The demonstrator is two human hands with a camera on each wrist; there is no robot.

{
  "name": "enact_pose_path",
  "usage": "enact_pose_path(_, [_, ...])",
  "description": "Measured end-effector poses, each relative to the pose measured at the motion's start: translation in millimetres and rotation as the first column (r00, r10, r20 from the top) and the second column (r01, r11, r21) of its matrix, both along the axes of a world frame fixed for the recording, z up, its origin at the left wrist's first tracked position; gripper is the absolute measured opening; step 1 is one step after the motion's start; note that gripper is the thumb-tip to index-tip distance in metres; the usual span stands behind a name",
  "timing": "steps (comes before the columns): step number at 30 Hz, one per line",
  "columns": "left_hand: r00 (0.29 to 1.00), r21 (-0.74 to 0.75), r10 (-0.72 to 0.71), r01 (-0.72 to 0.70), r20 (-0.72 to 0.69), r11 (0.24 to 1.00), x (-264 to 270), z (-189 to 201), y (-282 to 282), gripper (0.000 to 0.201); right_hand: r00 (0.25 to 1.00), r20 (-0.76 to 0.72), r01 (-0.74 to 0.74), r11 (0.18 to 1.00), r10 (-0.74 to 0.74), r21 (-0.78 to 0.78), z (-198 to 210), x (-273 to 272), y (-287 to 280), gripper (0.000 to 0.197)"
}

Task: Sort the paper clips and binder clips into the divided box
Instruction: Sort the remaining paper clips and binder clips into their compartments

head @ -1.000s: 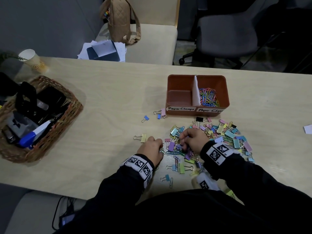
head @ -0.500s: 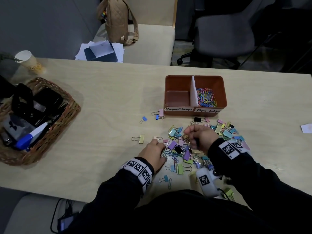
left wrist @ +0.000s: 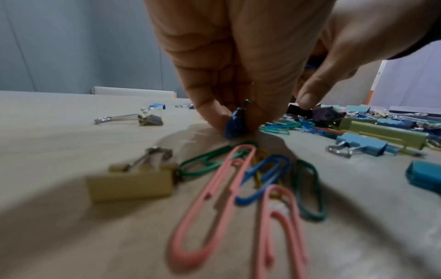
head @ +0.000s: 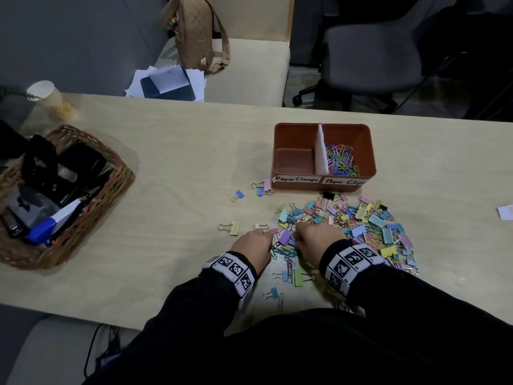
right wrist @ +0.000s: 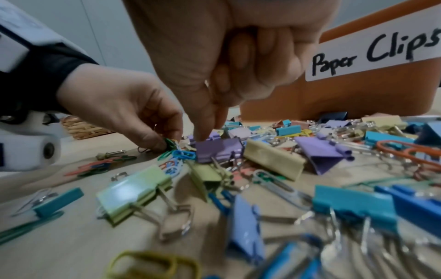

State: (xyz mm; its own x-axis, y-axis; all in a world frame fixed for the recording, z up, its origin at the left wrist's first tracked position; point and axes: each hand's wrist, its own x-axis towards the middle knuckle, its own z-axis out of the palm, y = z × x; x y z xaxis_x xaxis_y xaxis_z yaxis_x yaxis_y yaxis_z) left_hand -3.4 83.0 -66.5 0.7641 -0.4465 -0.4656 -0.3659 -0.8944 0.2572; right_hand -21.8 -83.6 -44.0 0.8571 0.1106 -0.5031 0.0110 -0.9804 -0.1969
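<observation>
The orange box (head: pixel 324 151) stands on the tabletop (head: pixel 180 162), and I take it as the landmark. Its right part, with the label "Paper Clips", already holds many coloured paper clips (head: pixel 342 160); its left part, labelled "Paper Clamps", looks empty, so I judge that the person gathers the wire clips first. The mixed pile (head: pixel 358 226) lies just in front of the box, close enough for short carries. At the near left edge of this pile, the left hand (head: pixel 254 243) has its fingers (left wrist: pixel 238 105) pressed together at the tips and pinches a small bunch of blue and green paper clips against the tabletop, probably to collect several before one trip. The right hand (head: pixel 316 238) is just beside it; its fingers (right wrist: pixel 205 130) are curled, and one points down onto a purple binder clip (right wrist: pixel 218 149), perhaps to push it aside. I cannot tell if this hand holds anything.
</observation>
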Motion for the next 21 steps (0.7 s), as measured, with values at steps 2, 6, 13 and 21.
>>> enact_pose_path(2, [1.000, 0.001, 0.011, -0.011, -0.011, 1.000, 2, 0, 2, 0.028, 0.999, -0.038, -0.027, 1.000, 0.026, -0.014, 1, -3, 1, 0.018])
enact_pose_path(6, [0.981, -0.113, 0.160, -0.172, -0.108, 0.979, 6, 7, 10, 0.022, 0.993, -0.101, -0.068, 0.997, 0.064, -0.038, -3, -9, 5, 0.022])
enact_pose_path(13, [0.900, -0.338, 0.360, -0.427, -0.245, 0.839, 20, 26, 21, 0.005, 0.987, -0.098, -0.130, 0.990, 0.124, -0.057, -7, -10, 9, 0.024])
enact_pose_path(21, [0.903, -0.521, 0.318, -0.427, -0.288, 0.739, 47, 74, -10, 0.017, 0.996, 0.005, 0.086, 0.990, -0.088, 0.113, -16, -20, -7, 0.016])
